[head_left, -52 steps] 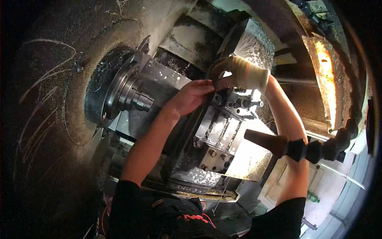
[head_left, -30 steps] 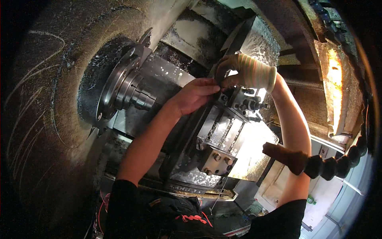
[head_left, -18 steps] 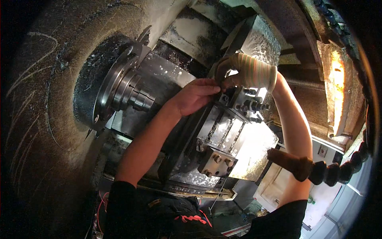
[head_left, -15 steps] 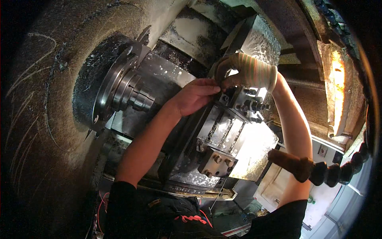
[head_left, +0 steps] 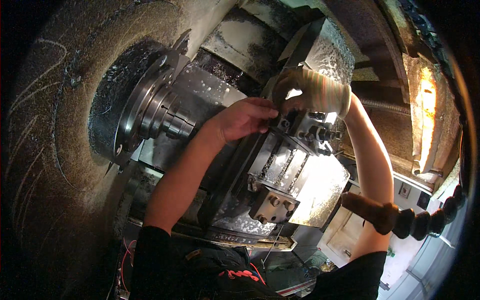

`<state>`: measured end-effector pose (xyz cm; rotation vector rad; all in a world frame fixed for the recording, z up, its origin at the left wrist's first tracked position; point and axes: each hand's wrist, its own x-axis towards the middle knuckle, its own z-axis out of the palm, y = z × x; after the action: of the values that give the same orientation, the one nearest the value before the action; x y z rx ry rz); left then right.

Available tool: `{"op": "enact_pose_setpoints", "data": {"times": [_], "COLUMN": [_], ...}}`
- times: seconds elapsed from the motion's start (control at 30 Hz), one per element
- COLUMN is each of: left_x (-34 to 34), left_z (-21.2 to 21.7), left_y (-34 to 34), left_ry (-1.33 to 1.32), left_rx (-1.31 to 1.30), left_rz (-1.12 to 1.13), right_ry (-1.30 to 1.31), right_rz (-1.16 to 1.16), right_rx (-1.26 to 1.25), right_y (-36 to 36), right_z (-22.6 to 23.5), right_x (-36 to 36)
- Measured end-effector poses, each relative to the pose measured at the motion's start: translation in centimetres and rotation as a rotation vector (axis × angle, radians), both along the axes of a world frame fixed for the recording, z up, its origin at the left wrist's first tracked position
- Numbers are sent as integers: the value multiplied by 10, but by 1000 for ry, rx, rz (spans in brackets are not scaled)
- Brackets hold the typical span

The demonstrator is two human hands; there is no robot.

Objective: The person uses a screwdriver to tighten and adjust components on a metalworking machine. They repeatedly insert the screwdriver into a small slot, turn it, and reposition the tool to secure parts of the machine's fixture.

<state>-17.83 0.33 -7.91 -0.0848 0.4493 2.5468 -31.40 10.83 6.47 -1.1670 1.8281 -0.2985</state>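
Observation:
My left hand point(head_left: 245, 120) is bare, its thumb and fingers drawn together at the left side of a bolted tool holder point(head_left: 320, 131). Whatever sits between the fingertips is too small to make out. My right hand point(head_left: 315, 92) wears a striped knit glove with darkly soiled fingers. Those fingers curl down toward the left fingertips, just above the same tool holder, and what they grip is hidden. The holder sits on a slotted metal slide point(head_left: 285, 162) wet with fluid. Left of both hands, a steel collet chuck point(head_left: 172, 120) projects from the spindle.
A second tool block point(head_left: 274, 205) with bolts stands on the nearer end of the slide. A dark segmented coolant hose point(head_left: 400, 220) reaches in from the right, close to my right forearm. Metal chips point(head_left: 220, 70) lie behind the chuck. A bright lamp point(head_left: 427, 110) glows at the right.
Both hands stay at the tool holder with only small finger movements. My left thumb and fingertips have shifted slightly. The whole view has moved a little.

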Motion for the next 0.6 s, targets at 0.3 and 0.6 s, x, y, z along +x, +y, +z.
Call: {"op": "enact_pose_setpoints", "data": {"times": [0.3, 0.6], "left_x": [3, 4], "left_z": [-6, -10], "left_y": [4, 9], "left_ry": [-18, 5], "left_rx": [-51, -21], "left_rz": [44, 74], "right_ry": [20, 33], "right_rz": [-75, 22], "right_rx": [131, 22], "right_y": [-8, -3], "right_z": [15, 5], "right_x": [10, 3]}}
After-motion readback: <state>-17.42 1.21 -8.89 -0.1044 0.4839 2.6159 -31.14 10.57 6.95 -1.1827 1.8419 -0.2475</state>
